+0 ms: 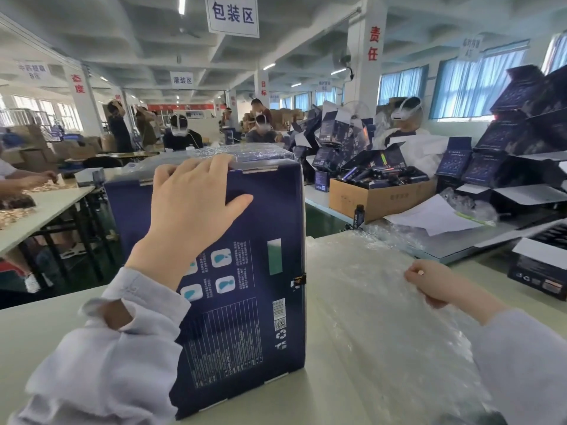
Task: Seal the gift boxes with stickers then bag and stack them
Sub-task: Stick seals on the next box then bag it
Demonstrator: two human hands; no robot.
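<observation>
— What does the left hand [190,204] have?

— The tall dark blue cardboard gift box [245,317]. Its fingers [214,164] hook over the top edge and the thumb lies spread on the printed face, so it grasps the box from above.

— And the right hand [429,283]?

— Curled tight, thumb against the fingers, pinching the clear bubble wrap [368,317] that lies flat beside the box.

— Where does the box stand?

— Upright on the pale tabletop [46,332], near the front edge, with its printed side facing the camera. The bubble wrap lies just to its right and reaches up to its foot.

— Is it sealed?

— A small black-and-gold sticker [299,280] sits on the right-hand edge, about halfway up, folded round the corner.

— Anything behind it?

— Just past the top edge there is a bubble-wrapped dark bundle [245,153]; I cannot tell what it rests on.

— Further out?

— To the right, on the next bench, a brown cardboard carton [377,199] holds dark slim packs. A white sheet of paper [432,214] lies in front of it, and a heap of open dark blue boxes [521,118] rises along the windows. Other people sit at benches further back.
</observation>
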